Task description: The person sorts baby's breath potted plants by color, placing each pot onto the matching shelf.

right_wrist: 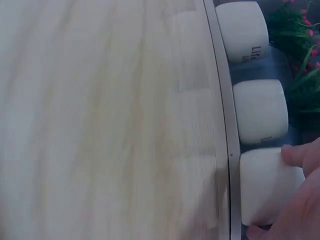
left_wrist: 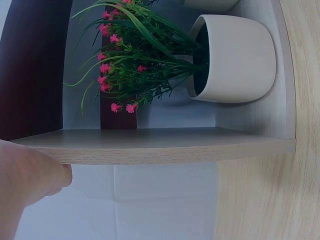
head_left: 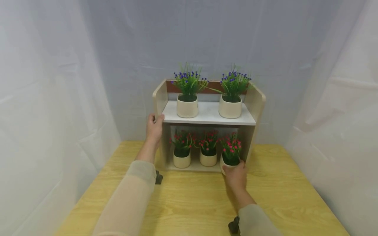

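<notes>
A two-tier wooden shelf [head_left: 208, 122] stands on the table. My left hand [head_left: 155, 129] grips its left side panel [left_wrist: 175, 154] at about the height of the upper board. With thumb and fingers on opposite sides, my right hand [head_left: 237, 178] holds a cream flower pot [right_wrist: 265, 185] of pink flowers at the right end of the lower tier, near its front edge. Two matching pots of pink flowers, a left one [head_left: 181, 160] and a middle one [head_left: 208, 159], stand beside it. Fingers hide part of the held pot.
On the upper tier stand two cream pots with purple flowers, a left one [head_left: 187, 106] and a right one [head_left: 230, 106]. The wooden table [head_left: 189, 200] extends in front of the shelf. Pale curtains [head_left: 53, 98] hang behind and at both sides.
</notes>
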`<state>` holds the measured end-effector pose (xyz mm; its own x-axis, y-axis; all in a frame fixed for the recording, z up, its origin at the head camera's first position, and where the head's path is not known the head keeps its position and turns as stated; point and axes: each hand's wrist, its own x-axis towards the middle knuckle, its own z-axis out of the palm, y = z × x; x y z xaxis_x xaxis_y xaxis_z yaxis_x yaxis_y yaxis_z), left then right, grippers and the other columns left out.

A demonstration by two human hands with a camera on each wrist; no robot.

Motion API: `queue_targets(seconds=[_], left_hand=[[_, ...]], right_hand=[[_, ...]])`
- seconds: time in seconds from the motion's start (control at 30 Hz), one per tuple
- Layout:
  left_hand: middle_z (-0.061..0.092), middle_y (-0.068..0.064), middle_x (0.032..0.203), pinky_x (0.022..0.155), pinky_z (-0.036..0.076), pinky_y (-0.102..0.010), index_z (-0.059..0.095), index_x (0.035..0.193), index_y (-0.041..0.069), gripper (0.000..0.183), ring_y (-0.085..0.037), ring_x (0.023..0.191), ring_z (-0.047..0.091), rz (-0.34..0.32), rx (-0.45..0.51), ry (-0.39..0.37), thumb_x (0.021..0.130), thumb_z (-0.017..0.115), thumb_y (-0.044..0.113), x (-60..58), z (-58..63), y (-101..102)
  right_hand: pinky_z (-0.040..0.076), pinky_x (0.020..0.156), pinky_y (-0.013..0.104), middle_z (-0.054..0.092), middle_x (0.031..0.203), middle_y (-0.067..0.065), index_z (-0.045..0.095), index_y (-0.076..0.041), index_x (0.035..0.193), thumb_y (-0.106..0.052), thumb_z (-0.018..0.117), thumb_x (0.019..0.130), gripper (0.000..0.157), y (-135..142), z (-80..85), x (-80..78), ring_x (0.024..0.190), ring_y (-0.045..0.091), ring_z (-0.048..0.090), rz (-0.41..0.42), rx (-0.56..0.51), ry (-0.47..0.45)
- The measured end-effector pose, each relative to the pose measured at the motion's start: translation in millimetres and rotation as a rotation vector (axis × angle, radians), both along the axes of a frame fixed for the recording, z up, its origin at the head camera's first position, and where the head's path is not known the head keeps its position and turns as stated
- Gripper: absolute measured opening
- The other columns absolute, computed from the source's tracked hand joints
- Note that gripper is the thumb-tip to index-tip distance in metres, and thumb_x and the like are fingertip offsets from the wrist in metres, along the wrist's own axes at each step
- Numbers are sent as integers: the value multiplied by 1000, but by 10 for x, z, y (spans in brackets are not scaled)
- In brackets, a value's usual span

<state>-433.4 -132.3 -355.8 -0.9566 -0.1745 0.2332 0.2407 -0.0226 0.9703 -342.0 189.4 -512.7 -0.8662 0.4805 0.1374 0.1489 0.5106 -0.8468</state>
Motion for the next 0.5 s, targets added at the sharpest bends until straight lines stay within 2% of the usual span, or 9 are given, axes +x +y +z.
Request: queue_targets(seconds=[0.2, 0.5], left_hand=[[46, -12, 166, 135, 27, -54, 44, 151, 15, 50, -30, 157, 39, -4, -5, -23, 112, 53, 45, 13, -5, -11], [45, -12, 167, 135, 26, -56, 45, 152, 17, 49, -32, 159, 38, 3, -21, -25, 112, 53, 45, -8, -21, -18]], right_hand=[[44, 117, 69, 45, 152, 46, 28, 11, 160, -30, 78, 94, 92, -83, -4, -123, 140, 62, 49, -61, -63, -15], [46, 116, 67, 51, 146, 44, 31, 8, 156, -31, 79, 92, 88, -103, 4, -313, 135, 61, 54, -114, -57, -17]])
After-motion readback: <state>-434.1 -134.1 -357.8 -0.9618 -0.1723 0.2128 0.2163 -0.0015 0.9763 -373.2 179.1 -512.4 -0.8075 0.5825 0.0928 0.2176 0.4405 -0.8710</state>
